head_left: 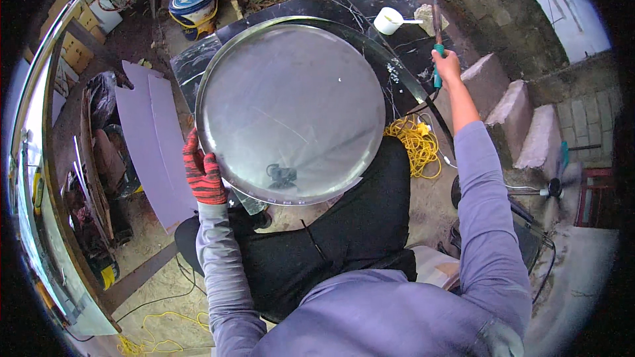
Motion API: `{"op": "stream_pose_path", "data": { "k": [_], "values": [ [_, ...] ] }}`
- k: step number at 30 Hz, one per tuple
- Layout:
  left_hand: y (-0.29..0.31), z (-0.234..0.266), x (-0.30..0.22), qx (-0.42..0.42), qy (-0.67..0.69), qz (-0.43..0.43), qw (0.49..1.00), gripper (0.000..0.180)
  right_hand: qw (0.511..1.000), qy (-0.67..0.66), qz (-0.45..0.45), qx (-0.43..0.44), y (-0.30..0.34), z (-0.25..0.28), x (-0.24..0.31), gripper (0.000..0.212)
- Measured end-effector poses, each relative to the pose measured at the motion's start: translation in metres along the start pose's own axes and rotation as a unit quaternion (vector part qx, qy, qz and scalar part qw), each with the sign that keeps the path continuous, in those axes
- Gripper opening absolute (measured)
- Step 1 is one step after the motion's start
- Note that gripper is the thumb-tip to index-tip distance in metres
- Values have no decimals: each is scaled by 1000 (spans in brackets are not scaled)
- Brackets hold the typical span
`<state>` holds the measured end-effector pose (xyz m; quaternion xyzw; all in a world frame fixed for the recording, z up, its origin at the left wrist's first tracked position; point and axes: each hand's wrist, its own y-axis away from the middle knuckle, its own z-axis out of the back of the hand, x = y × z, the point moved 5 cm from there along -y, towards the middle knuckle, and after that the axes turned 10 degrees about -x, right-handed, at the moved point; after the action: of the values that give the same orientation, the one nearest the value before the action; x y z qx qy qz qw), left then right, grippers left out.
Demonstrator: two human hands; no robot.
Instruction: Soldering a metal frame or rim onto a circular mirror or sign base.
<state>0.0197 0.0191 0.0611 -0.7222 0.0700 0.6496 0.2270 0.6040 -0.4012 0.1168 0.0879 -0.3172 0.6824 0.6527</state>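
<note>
A large round metal tray (291,106) with a shiny, slightly scratched face lies in front of me, partly over a black marbled slab (344,3). My left hand (204,173), in a red and black striped glove, grips its near left rim; the fingers beneath are hidden. Bare and out to the far right, my right hand (447,66) is closed round the teal handle of a soldering iron (438,49). The iron's tip end is over a rough pale stone piece (426,18). A curved metal strip (408,79) runs past the tray's far right edge.
A white cup with a handle (387,21) and small white bits (393,69) are on the slab. Tangled yellow cord (417,149) lies right of my knee. A paint bucket (193,10) stands far left, cardboard (155,139) left, concrete steps (512,116) right.
</note>
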Motion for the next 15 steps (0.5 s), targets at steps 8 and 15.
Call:
{"op": "stream_pose_path", "data": {
  "k": [8,15],
  "values": [
    [1,2,-6,-33,-129,-52,990,58,986,-104,52,-117,3,39,15,63],
    [1,-3,-18,-40,-53,-25,997,58,950,-297,75,-58,96,109,81,47]
  ]
}}
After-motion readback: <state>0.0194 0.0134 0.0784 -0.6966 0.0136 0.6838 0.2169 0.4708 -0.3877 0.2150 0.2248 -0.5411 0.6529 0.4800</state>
